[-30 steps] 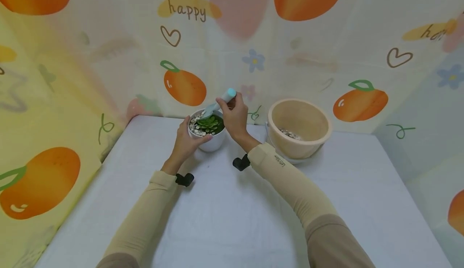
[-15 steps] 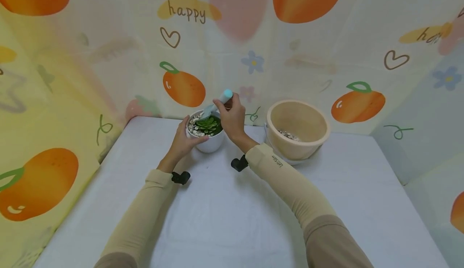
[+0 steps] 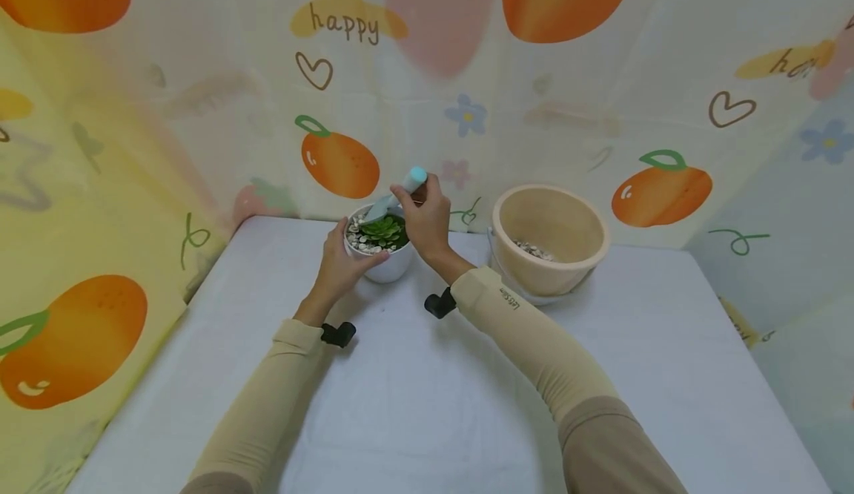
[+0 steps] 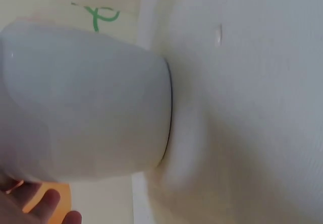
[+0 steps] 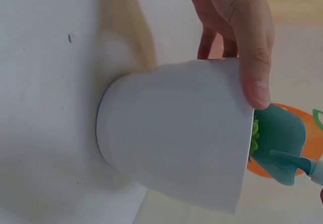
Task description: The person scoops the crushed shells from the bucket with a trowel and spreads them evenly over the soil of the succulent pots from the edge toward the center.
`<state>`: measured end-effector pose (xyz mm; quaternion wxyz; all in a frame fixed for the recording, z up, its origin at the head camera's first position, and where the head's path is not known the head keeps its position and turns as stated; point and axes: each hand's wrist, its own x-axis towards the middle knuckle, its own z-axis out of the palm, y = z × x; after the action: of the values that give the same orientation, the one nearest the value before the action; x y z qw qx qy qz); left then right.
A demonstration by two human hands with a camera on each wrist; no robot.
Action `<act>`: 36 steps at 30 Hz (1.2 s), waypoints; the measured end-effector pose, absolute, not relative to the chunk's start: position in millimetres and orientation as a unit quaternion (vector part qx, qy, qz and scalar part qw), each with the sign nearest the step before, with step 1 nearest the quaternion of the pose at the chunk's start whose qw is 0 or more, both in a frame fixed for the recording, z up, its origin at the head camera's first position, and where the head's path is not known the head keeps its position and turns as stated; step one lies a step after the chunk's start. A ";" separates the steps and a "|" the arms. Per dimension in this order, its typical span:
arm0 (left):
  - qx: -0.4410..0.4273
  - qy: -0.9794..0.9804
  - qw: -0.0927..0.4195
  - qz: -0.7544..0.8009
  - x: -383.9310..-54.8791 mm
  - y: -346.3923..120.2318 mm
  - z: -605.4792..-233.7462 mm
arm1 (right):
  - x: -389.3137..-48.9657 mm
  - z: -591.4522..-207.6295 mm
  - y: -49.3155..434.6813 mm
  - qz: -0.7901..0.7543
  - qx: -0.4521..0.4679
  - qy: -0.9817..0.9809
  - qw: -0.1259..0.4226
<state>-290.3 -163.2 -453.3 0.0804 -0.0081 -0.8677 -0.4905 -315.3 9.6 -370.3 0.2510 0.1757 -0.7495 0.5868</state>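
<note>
A white flowerpot [image 3: 388, 268] stands upright on the table, holding a green succulent [image 3: 382, 234] and pale pebbles [image 3: 356, 239] packed along its left side. My left hand [image 3: 336, 265] grips the pot from the left, its thumb over the near rim. With my right hand [image 3: 429, 221] I pinch the pale blue handle of a small garden trowel [image 5: 280, 138]. The teal blade leans down over the rim beside the leaves, its tip hidden inside the pot. In the left wrist view the pot wall [image 4: 86, 103] fills the left side, with fingertips [image 4: 48, 204] below it.
To the right stands a large beige bucket [image 3: 550, 271] with a thin white handle and some pebbles [image 3: 534, 249] at its bottom. A tiny pebble [image 5: 72, 36] lies on the white tablecloth [image 3: 394, 405]. A fruit-printed curtain [image 3: 420, 108] closes off the back and sides.
The trowel's handle end has shifted slightly left and lower, together with my right hand. My left hand keeps its hold on the pot.
</note>
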 end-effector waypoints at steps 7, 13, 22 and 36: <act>-0.031 -0.866 0.037 -0.498 -298.7 -174.5 -453.5 | -315.8 -373.8 9.5 0.584 0.178 -0.750 0.255; -0.031 -0.862 0.030 -0.505 -299.6 -174.5 -453.9 | -314.6 -373.3 9.5 0.583 0.178 -0.751 0.254; -0.035 -0.850 0.041 -0.524 -299.7 -173.3 -457.7 | -312.6 -372.0 10.4 0.582 0.194 -0.752 0.242; -0.029 -0.853 0.048 -0.519 -300.2 -172.7 -460.7 | -312.0 -369.4 10.7 0.572 0.195 -0.755 0.256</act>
<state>-300.2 -172.7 -460.7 0.0483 -0.0288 -0.8527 -0.5194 -312.0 10.7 -369.4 0.2557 0.1948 -0.7550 0.5716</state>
